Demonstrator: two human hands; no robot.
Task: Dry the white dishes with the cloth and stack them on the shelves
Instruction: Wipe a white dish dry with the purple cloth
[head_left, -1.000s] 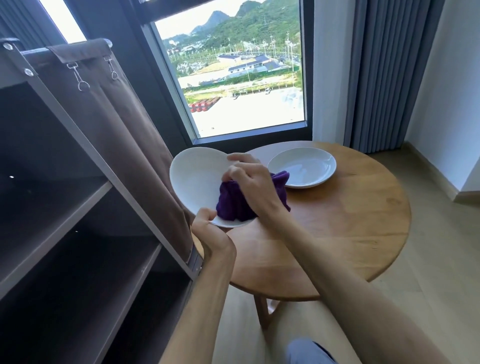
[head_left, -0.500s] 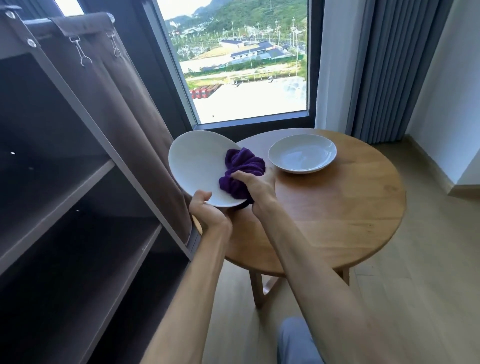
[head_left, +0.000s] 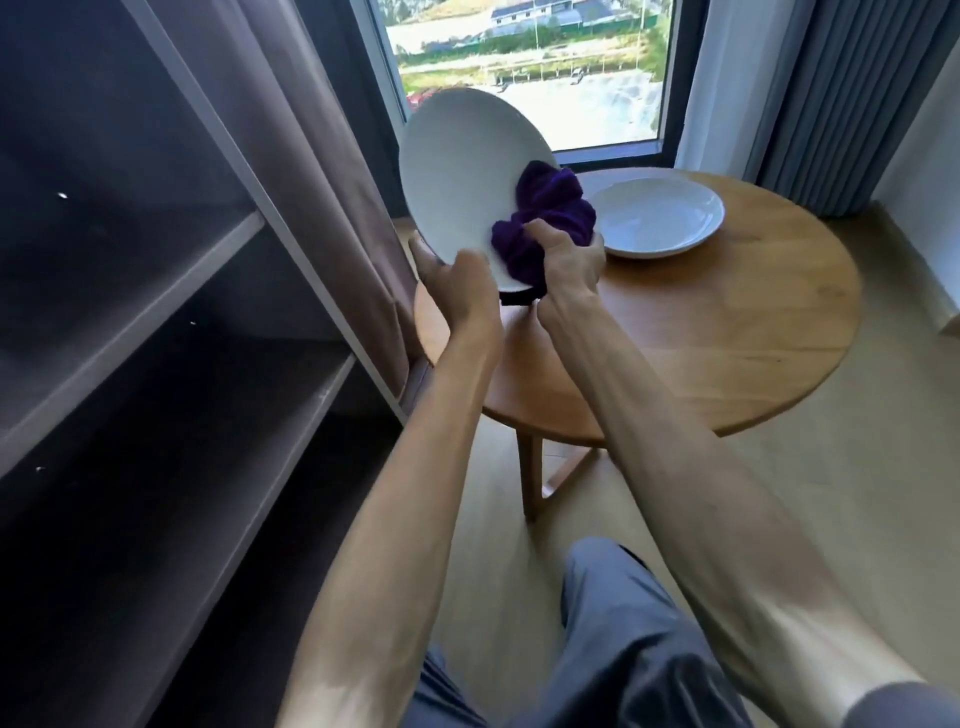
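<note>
A white plate (head_left: 457, 171) is tilted up steeply over the left edge of the round wooden table (head_left: 727, 338). My left hand (head_left: 457, 291) grips its lower rim. My right hand (head_left: 563, 265) grips a bunched purple cloth (head_left: 545, 213) and presses it against the plate's lower right face. A second white plate (head_left: 657, 215) lies flat on the table to the right. Dark shelves (head_left: 171, 322) stand at my left with nothing visible on them.
A brown curtain (head_left: 322, 171) hangs on the shelf unit's side, between shelves and table. A window (head_left: 530, 73) is behind the table and grey curtains (head_left: 831, 98) hang at the right. My trouser legs (head_left: 613, 639) show at the bottom over a light wood floor.
The held plate has tilted up steeper and risen. My right hand with the cloth has stayed at the plate's lower right part. The view has dropped and moved closer.
</note>
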